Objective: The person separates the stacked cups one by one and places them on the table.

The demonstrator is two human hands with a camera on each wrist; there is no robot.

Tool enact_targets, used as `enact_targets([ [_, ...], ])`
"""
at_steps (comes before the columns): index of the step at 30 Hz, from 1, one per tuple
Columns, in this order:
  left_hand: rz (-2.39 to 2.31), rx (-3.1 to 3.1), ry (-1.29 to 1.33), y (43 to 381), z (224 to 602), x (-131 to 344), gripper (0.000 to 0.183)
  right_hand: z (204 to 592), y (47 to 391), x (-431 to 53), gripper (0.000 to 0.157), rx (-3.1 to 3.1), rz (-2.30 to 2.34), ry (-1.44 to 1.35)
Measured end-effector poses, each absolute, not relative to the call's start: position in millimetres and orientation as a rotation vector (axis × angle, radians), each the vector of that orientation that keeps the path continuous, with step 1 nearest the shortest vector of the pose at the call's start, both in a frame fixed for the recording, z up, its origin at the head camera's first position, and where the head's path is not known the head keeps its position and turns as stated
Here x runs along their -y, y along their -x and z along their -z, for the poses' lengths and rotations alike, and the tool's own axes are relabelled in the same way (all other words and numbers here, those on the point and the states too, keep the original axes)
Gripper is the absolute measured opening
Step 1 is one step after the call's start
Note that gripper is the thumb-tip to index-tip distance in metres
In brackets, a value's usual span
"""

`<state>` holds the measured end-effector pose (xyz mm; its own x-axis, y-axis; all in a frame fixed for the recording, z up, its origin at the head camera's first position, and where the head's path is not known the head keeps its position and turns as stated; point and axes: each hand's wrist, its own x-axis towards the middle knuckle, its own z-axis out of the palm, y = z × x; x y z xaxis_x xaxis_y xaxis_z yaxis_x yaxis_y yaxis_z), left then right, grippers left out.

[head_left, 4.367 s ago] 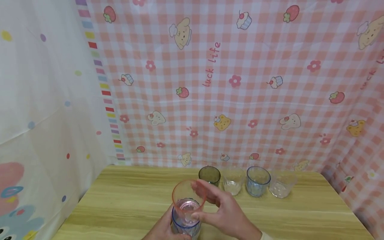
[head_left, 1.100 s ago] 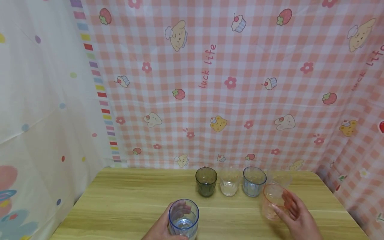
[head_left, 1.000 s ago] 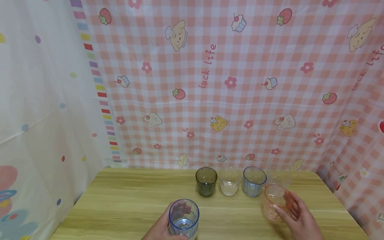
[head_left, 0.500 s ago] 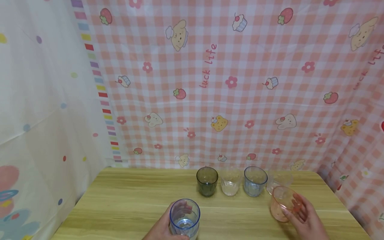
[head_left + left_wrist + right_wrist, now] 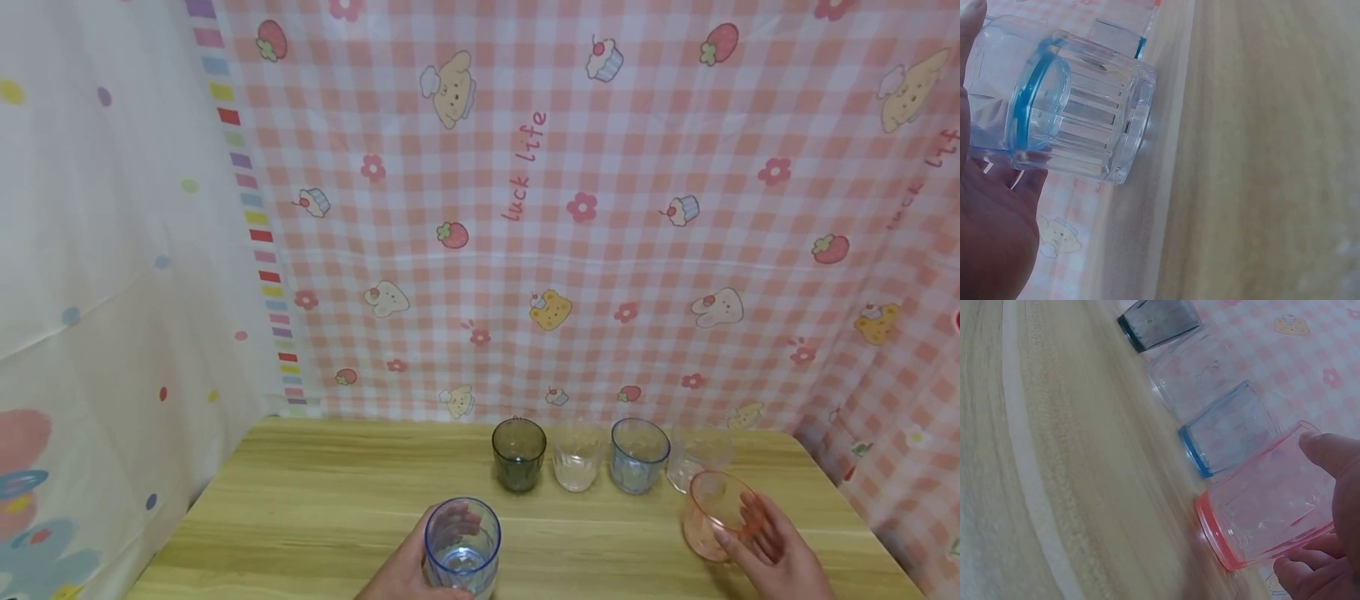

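In the head view, my left hand (image 5: 408,567) grips a blue-rimmed clear cup (image 5: 462,533) near the table's front. The left wrist view shows that the blue-based cup (image 5: 1025,106) sits nested inside a ribbed clear cup (image 5: 1094,115). My right hand (image 5: 783,550) holds a see-through orange-pink cup (image 5: 708,533) at the right, thumb on the near side and fingers round the far side. From the right wrist, the pink cup's base (image 5: 1216,534) is at or just above the tabletop; contact is hard to tell.
Along the table's (image 5: 337,500) back stand a dark grey cup (image 5: 519,458), a clear cup (image 5: 577,467), a blue cup (image 5: 637,462) and another clear cup (image 5: 686,467), which is partly behind the pink one. A checked cloth (image 5: 480,267) hangs behind.
Earlier the pink cup was over the blue cup's mouth. My right hand has carried it off to the right, and lately shifted it slightly further right. My left hand stays in place.
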<state>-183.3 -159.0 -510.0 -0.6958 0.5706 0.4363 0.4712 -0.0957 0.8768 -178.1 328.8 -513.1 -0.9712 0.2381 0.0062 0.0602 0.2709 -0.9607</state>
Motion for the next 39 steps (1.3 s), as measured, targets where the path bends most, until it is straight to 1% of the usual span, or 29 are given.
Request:
enact_targets([
  [3, -1.932, -2.045, -1.201, 183.3, 510.1, 159.6, 0.082, 509.9, 176.3, -329.3, 0.106, 2.378, -1.846, 0.331],
  [10, -1.921, -2.046, -1.205, 183.4, 508.2, 160.6, 0.082, 504.7, 170.2, -333.4, 0.100, 2.328, -1.886, 0.377],
  [15, -1.894, -2.047, -1.218, 185.5, 510.0, 162.0, 0.083, 497.2, 163.5, -335.7, 0.094, 2.442, -1.670, 0.331],
  [20, -1.881, -2.034, -1.239, 187.4, 512.5, 164.2, 0.086, 487.4, 158.1, -334.9, 0.094, 2.553, -1.456, 0.297],
  [24, -1.807, -2.095, -1.322, 196.8, 526.6, 169.5, 0.085, 484.1, 154.6, -329.5, 0.091, 2.486, -1.371, 0.247],
  [27, -1.779, -2.114, -1.292, 196.2, 525.2, 170.7, 0.084, 479.5, 152.6, -324.0, 0.087, 2.440, -1.329, 0.235],
  [28, -1.782, -2.107, -1.243, 192.2, 518.7, 169.8, 0.084, 477.3, 151.9, -322.3, 0.087, 2.438, -1.315, 0.227],
  [30, -1.782, -2.101, -1.196, 191.3, 518.4, 170.3, 0.083, 472.4, 150.9, -318.3, 0.085, 2.440, -1.295, 0.201],
  [31, -1.792, -2.082, -1.123, 188.0, 513.9, 170.3, 0.084, 470.2, 150.4, -316.2, 0.085, 2.441, -1.288, 0.178],
  [33, -1.780, -2.083, -1.108, 191.8, 522.8, 172.8, 0.084, 466.6, 149.5, -312.0, 0.085, 2.445, -1.271, 0.118],
  [39, -1.736, -2.070, -1.061, 216.1, 571.6, 183.7, 0.089, 459.8, 149.3, -294.4, 0.079, 2.398, -1.244, -0.053],
])
